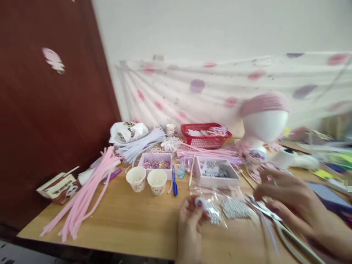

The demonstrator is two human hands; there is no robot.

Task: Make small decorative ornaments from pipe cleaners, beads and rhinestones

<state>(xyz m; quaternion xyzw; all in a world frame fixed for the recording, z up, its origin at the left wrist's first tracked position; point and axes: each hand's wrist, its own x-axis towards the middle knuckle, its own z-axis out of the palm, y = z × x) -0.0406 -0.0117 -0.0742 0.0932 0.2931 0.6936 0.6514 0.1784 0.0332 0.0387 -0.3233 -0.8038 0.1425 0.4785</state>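
Note:
My left hand (190,220) pinches a small round white piece (200,202) with a dark pinkish middle; its kind is unclear. Just beside those fingers lies a clear plastic bag (214,212) of silvery beads. A second bag (236,208) of pearl-grey beads sits to its right. My right hand (294,201), smeared by motion, hovers over scissors (265,211) with pale handles, thumb apart from the bent fingers. I make out nothing held in it. Thin lilac strips (271,234) trail under the scissors.
Two paper cups (157,181), a blue pen (175,183), a bead box (156,161) and a white box (217,176) stand mid-table. Pink fuzzy stems (85,198) lie left. Behind are a red basket (206,138) and a white mannequin head (266,123) with a pink cover.

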